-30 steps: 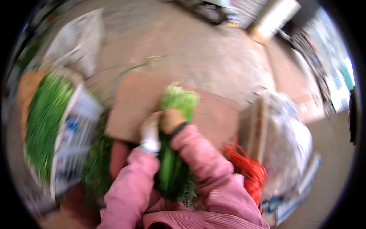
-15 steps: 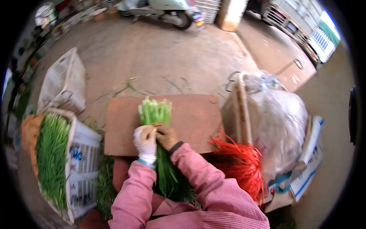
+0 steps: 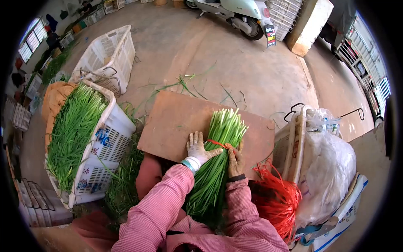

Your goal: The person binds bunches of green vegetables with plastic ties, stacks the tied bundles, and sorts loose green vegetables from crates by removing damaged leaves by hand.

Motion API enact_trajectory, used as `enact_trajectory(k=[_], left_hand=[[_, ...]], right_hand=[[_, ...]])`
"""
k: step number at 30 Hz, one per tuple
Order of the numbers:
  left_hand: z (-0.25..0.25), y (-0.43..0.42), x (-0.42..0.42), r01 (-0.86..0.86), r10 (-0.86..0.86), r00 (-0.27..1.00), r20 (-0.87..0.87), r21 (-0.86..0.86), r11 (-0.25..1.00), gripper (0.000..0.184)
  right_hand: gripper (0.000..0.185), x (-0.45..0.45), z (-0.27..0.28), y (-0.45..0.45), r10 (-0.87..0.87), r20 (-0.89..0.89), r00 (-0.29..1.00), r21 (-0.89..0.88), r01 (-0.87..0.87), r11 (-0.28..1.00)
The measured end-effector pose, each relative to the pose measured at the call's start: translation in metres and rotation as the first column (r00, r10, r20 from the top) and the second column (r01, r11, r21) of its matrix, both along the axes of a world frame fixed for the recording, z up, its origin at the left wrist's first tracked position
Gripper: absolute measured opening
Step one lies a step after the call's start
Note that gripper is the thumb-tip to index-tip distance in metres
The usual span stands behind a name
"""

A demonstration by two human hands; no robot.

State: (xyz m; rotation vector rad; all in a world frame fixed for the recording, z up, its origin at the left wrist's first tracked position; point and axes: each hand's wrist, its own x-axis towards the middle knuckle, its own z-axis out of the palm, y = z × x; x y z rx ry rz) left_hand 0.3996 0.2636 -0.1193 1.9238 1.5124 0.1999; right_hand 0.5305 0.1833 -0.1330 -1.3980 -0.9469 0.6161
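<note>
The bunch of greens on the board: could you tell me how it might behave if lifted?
The greens would probably bend at the long, thin leaf ends, while the pale stalks look stiffer. The single red tie near the stalks likely keeps that end together, but the loose leaves below it may splay.

White crate [image 3: 107, 151], side wall: blue capitals, apparently "MG", first letter uncertain; smaller red and blue marks near and below, not legible. Scooter [image 3: 241, 12], rear: dark hanging panel [image 3: 270, 36] with rows of coloured characters, too small to read. White-and-blue sack [image 3: 342, 224], lower right: partial blue lettering, not legible. No numbers readable.
</note>
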Motion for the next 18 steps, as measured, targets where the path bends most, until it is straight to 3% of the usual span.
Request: enact_trajectory(k=[1, 4, 6, 8, 10, 11, 12, 13, 14, 16, 18], left_hand=[[-0.002, -0.006, 0.005, 0.006, -0.007, 1.0, 0.022, 0.011, 1.0, 0.114], [-0.01, -0.022, 0.007, -0.001, -0.006, 0.982, 0.186, 0.041, 0.999, 0.104], [-0.019, -0.035, 0.005, -0.109, 0.052, 0.915, 0.4, 0.121, 0.987, 0.098], [-0.023, -0.05, 0.004, -0.146, 0.202, 0.746, 0.635, -0.141, 0.979, 0.102], [-0.022, -0.074, 0.009, -0.27, 0.383, 0.575, 0.722, -0.275, 0.923, 0.1], [-0.015, -0.088, 0.011, -0.222, 0.572, 0.377, 0.729, -0.528, 0.819, 0.098], [0.001, -0.097, 0.008, -0.135, 0.682, 0.176, 0.71, -0.669, 0.731, 0.091], [0.001, -0.1, 0.007, -0.039, 0.768, 0.048, 0.638, -0.767, 0.64, 0.081], [0.003, -0.103, 0.003, 0.075, 0.84, -0.065, 0.539, -0.837, 0.543, 0.071], [0.014, -0.106, -0.001, 0.384, 0.943, -0.11, 0.315, -0.861, 0.333, 0.046], [0.043, -0.107, -0.004, 0.618, 0.967, -0.156, 0.201, -0.744, 0.255, 0.039]], right_hand=[[0.03, -0.004, -0.002, -0.009, -0.014, -0.286, 0.958, -0.055, -0.002, 0.998], [0.03, -0.004, -0.011, -0.008, -0.04, -0.407, 0.912, -0.06, 0.017, 0.998], [0.029, 0.004, -0.005, -0.006, -0.002, -0.401, 0.916, -0.052, -0.021, 0.998], [0.028, 0.012, 0.001, -0.004, 0.079, -0.356, 0.931, -0.199, -0.158, 0.967], [0.026, 0.018, 0.003, -0.001, 0.115, -0.375, 0.92, -0.214, -0.207, 0.955], [0.026, 0.016, 0.014, 0.0, 0.149, -0.399, 0.905, -0.304, -0.284, 0.909], [0.025, 0.013, 0.023, 0.004, 0.182, -0.422, 0.888, -0.382, -0.356, 0.853], [0.024, 0.011, 0.025, 0.007, 0.29, -0.299, 0.909, -0.335, -0.385, 0.86], [0.024, 0.009, 0.033, 0.009, 0.303, -0.291, 0.907, -0.342, -0.395, 0.853], [0.022, -0.002, 0.077, 0.023, 0.496, -0.043, 0.867, -0.631, -0.408, 0.66], [0.019, -0.009, 0.113, 0.039, 0.592, -0.022, 0.806, -0.632, -0.47, 0.617]])
